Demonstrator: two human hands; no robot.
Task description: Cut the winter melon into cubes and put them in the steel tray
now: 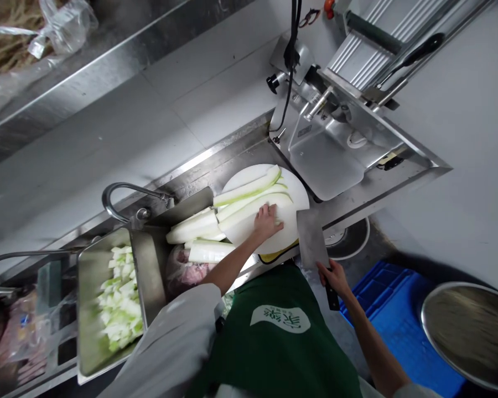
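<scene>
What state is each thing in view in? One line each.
Left hand: palm down on the long vegetable pieces, fingers apart
Right hand: closed around the cleaver's handle
Cleaver: held, blade by the board's edge
Long vegetable pieces: cut, not chopped small
Board: partly covered
Metal pan: holding chopped vegetable
Near faucet: no water seen running
Slicer: on or off, can't tell

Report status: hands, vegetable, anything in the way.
Left hand resting on long pale vegetable piece. Right hand gripping cleaver beside round cutting board. Nothing visibly blocking the cleaver.
</scene>
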